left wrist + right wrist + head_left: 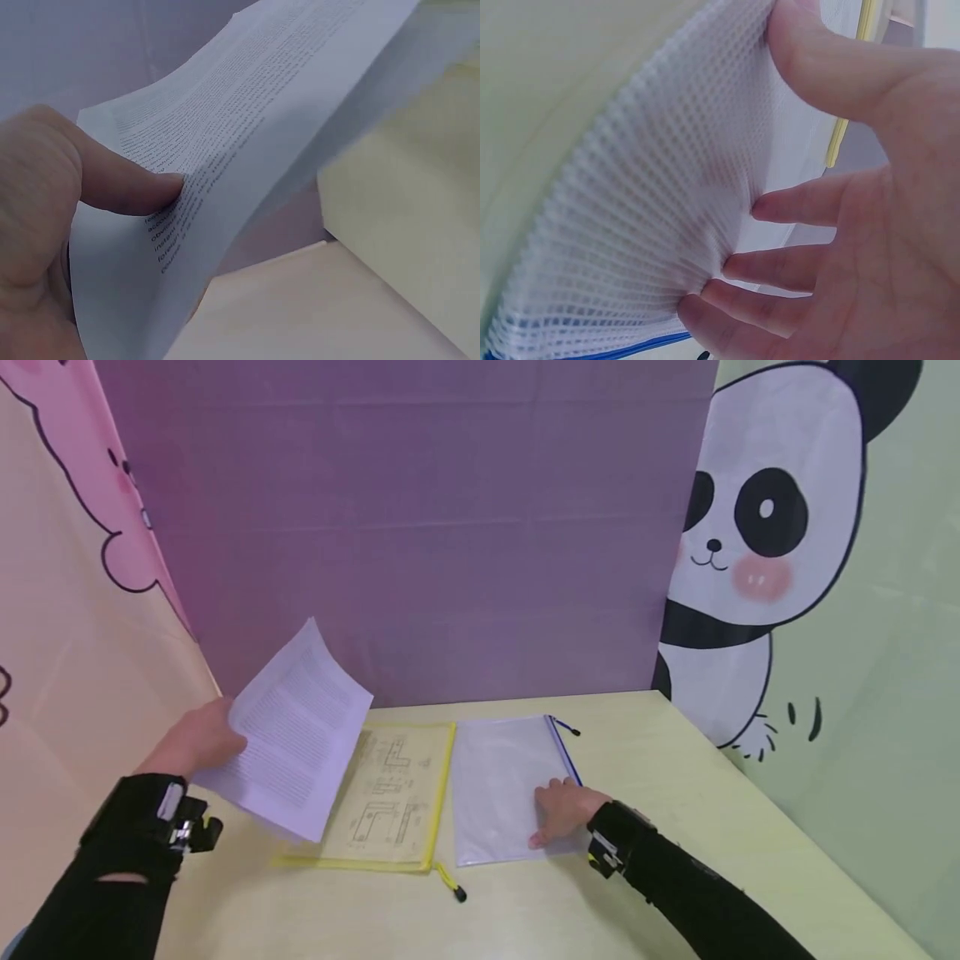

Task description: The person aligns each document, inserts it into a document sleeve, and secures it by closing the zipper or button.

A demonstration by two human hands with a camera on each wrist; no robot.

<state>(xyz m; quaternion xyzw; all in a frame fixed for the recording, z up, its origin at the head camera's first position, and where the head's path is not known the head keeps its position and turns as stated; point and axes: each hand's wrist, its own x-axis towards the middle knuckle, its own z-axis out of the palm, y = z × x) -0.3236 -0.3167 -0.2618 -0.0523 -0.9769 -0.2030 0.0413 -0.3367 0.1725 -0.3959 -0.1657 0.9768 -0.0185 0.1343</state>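
The left hand [197,739] pinched a printed white paper sheet [296,731], lifted at lower left; the right hand [564,810] gripped the white blue-zippered mesh pouch [498,785] mid-frame. Judging by this, insertion remained undone.

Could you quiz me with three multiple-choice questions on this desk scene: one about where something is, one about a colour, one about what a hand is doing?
1. Where does the yellow-edged zip pouch with drawings lie?
A. left of the blue-edged white mesh zip pouch
B. right of it
C. on top of it

2. What colour is the back panel?
A. green
B. purple
C. red

3. What is the left hand doing?
A. resting flat on the table
B. holding a printed white paper sheet lifted
C. pulling a zip

Answers: 1 A, the head view shows them side by side. 2 B, plainly purple. 3 B, the thumb pinches the sheet.
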